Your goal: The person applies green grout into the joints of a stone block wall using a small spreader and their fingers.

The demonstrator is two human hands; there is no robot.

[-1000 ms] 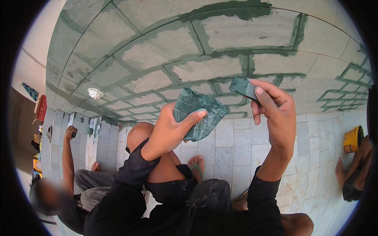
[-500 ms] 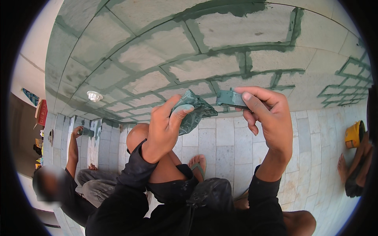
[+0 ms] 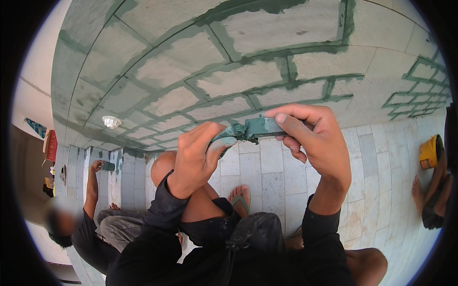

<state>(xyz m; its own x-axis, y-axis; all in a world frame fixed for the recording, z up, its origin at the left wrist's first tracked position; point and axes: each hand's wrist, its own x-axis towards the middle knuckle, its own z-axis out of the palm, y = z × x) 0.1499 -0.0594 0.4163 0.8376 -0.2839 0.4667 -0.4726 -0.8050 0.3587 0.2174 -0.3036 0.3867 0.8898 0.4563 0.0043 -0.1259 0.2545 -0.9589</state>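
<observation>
A: In the head view, what did the hands hold?

B: The right hand (image 3: 317, 143) had its fingers closed around a flat green tool (image 3: 263, 127). The thumb lay on top of it and the other fingers were curled under it. I could not tell what kind of tool it was, because it was smeared with green paste.

A: And the left hand?

B: The left hand (image 3: 195, 159) was closed on a crumpled green cloth (image 3: 228, 136). Most of the cloth was hidden inside the fist. Only a small part showed at the thumb, and this part touched the left end of the tool. The two hands were just beside each other, raised in front of the wall (image 3: 157, 62), near the edge where the wall met the floor (image 3: 377, 190).

A: How did the wall look?

B: It had pale blocks, and the joints between them were filled with green paste.

A: Was anybody else there?

B: Yes. At the lower left another person (image 3: 90, 224) sat on the floor and pressed a hand (image 3: 97, 165) against the wall with a small dark thing in it. At the right edge there was a yellow bucket (image 3: 430, 151), and a bare foot (image 3: 419, 193) was just below it.
</observation>
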